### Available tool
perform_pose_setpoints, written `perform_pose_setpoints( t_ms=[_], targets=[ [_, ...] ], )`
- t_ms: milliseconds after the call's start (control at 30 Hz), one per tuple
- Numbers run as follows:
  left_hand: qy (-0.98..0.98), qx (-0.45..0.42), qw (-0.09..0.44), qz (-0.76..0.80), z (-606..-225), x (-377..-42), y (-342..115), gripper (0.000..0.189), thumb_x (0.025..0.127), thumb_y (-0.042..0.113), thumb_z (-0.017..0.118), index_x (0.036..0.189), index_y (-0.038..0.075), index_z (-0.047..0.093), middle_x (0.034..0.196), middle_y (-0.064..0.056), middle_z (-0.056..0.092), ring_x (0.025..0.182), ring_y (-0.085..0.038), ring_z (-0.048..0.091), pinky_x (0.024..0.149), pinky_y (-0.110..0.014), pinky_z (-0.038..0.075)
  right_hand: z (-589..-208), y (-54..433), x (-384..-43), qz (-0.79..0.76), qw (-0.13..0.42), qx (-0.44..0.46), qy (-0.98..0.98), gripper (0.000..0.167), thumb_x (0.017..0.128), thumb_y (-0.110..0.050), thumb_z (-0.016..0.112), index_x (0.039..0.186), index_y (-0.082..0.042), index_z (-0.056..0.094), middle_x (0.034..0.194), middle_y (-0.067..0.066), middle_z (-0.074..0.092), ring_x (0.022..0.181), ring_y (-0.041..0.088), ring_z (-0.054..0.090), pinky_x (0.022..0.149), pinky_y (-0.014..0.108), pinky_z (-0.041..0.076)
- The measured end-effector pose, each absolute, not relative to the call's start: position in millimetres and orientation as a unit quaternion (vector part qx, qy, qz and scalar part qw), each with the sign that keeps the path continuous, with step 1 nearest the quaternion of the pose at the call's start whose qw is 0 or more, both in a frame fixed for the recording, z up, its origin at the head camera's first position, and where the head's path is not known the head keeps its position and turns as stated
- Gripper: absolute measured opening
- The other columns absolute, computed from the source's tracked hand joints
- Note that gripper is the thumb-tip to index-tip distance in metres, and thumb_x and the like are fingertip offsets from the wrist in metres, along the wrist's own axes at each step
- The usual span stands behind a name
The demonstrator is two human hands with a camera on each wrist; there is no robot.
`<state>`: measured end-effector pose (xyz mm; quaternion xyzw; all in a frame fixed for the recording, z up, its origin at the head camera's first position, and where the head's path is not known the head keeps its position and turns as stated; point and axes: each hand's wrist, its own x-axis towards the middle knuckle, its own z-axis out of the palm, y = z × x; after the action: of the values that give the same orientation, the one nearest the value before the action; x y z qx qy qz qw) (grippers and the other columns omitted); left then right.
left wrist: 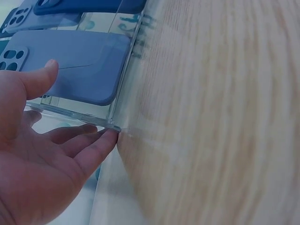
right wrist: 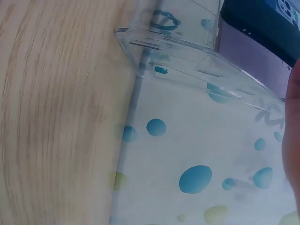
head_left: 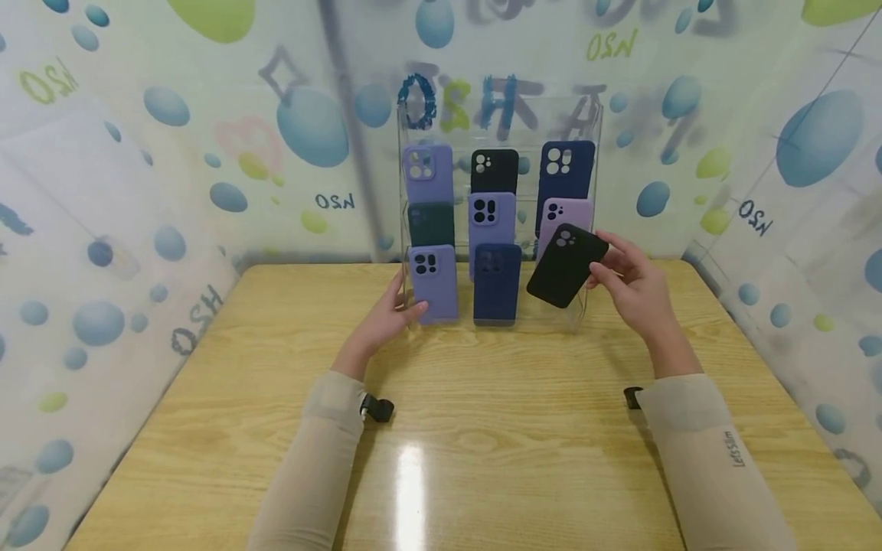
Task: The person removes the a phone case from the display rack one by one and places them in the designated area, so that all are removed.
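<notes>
Pinching a black case [head_left: 565, 268] right of centre in my right grip [head_left: 630, 287], left grip [head_left: 390, 315] seemingly loose against the rack [left wrist: 77, 116], I've eight others [head_left: 492, 222] placed, one left.

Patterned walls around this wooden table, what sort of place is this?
Possibly a small staged booth or demonstration corner. Walls printed with blue and green ovals stand behind and beside a wooden table, and a clear rack on it displays phone cases.
</notes>
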<state>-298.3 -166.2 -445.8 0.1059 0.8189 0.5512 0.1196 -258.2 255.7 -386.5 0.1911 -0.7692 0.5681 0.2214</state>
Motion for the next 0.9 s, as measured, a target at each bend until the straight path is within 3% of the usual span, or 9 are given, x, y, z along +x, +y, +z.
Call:
perform_pose_setpoints(
  t_ms=[300, 533, 667, 900],
  targets=[
    [0.817, 0.106, 0.12, 0.555, -448, -297, -168, 0.094, 0.109, 0.035, 0.063, 0.172, 0.036, -0.007, 0.177, -0.022, 0.021, 0.16, -0.044, 0.033, 0.125, -0.06, 0.039, -387, 253, -259, 0.641, 0.195, 0.233, -0.705, 0.056, 0.096, 0.018, 0.063, 0.149, 0.001, 0.057, 0.087, -0.002, 0.07, 0.069, 0.011, 0.07, 0.07, 0.018, 0.062],
    [0.823, 0.106, 0.112, 0.547, -448, -299, -167, 0.094, 0.108, 0.037, 0.064, 0.172, 0.037, -0.005, 0.18, -0.015, 0.013, 0.162, -0.043, 0.029, 0.127, -0.061, 0.036, -379, 241, -252, 0.643, 0.173, 0.228, -0.71, 0.056, 0.098, 0.015, 0.064, 0.15, -0.004, 0.059, 0.084, -0.002, 0.068, 0.069, 0.011, 0.068, 0.07, 0.019, 0.062],
    [0.826, 0.102, 0.113, 0.543, -448, -300, -167, 0.094, 0.107, 0.039, 0.065, 0.171, 0.04, -0.004, 0.181, -0.013, 0.011, 0.163, -0.043, 0.027, 0.128, -0.061, 0.033, -371, 227, -245, 0.625, 0.131, 0.208, -0.741, 0.054, 0.102, 0.006, 0.064, 0.152, -0.011, 0.057, 0.085, -0.002, 0.068, 0.071, 0.011, 0.067, 0.072, 0.019, 0.062],
    [0.827, 0.104, 0.11, 0.541, -449, -300, -167, 0.094, 0.107, 0.038, 0.065, 0.171, 0.039, -0.004, 0.181, -0.009, 0.008, 0.163, -0.042, 0.026, 0.128, -0.06, 0.034, -369, 191, -236, 0.6, 0.037, 0.197, -0.775, 0.054, 0.105, 0.0, 0.063, 0.156, -0.008, 0.049, 0.088, 0.005, 0.065, 0.075, 0.015, 0.066, 0.076, 0.023, 0.063]
  ],
)
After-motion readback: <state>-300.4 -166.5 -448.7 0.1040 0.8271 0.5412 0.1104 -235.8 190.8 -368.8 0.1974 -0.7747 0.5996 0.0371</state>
